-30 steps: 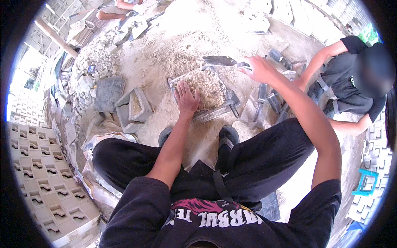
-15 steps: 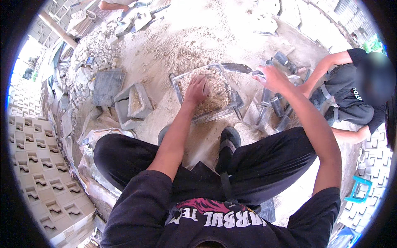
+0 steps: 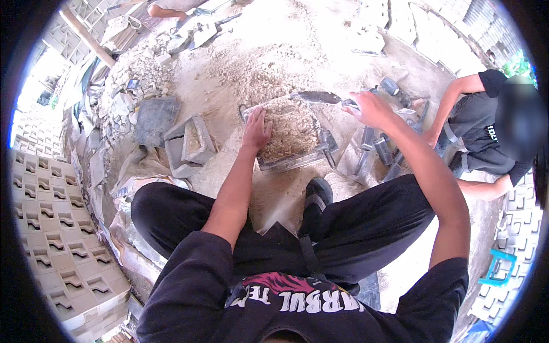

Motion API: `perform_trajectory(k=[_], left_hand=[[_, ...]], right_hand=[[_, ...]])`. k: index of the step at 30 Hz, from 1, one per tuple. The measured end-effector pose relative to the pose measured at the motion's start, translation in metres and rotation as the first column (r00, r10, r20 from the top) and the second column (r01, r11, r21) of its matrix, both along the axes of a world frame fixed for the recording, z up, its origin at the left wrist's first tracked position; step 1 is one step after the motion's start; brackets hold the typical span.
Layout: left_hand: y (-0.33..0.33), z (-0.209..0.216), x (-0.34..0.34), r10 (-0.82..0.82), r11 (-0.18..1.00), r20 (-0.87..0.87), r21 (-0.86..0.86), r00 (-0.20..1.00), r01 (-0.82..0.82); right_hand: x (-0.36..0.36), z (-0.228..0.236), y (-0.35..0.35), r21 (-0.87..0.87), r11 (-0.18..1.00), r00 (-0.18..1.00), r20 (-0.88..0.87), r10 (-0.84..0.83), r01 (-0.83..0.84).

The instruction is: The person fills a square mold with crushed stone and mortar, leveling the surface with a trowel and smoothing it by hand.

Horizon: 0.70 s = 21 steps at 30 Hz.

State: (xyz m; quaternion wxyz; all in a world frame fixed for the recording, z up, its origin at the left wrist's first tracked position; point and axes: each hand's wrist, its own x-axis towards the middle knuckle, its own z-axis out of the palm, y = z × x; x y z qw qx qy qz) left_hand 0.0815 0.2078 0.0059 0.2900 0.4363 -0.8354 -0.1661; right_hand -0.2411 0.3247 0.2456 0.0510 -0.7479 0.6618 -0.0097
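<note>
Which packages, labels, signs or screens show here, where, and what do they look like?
No packages, signs or screens.
Shirt print: bottom centre, on the person's own black shirt; pale block lettering under a pink-red graphic.
Small pale print: right edge, on the co-worker's black shirt; too small to tell more.

**Rough mix, dull metal**

Your left hand (image 3: 255,129) presses coarse, crumbly sandy mix (image 3: 290,130) in a dull grey metal mould (image 3: 289,162). Your right hand (image 3: 369,108) grips a trowel (image 3: 318,98) with a matt, smeared steel blade. The ground (image 3: 269,51) is dusty, gritty sand.
</note>
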Motion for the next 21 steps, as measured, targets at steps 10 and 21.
perform_trajectory(k=[10, 21], left_hand=[[0.078, 0.021, -0.046, 0.059, 0.998, 0.259, 0.013, 0.964, -0.064], [0.022, 0.026, -0.129, -0.156, 0.987, 0.230, 0.004, 0.961, 0.159]], right_hand=[[0.001, -0.038, -0.011, 0.115, 0.969, 0.947, 0.214, -0.240, 0.220], [-0.023, -0.181, -0.092, 0.250, 0.797, 0.722, 0.338, -0.604, 0.550]])
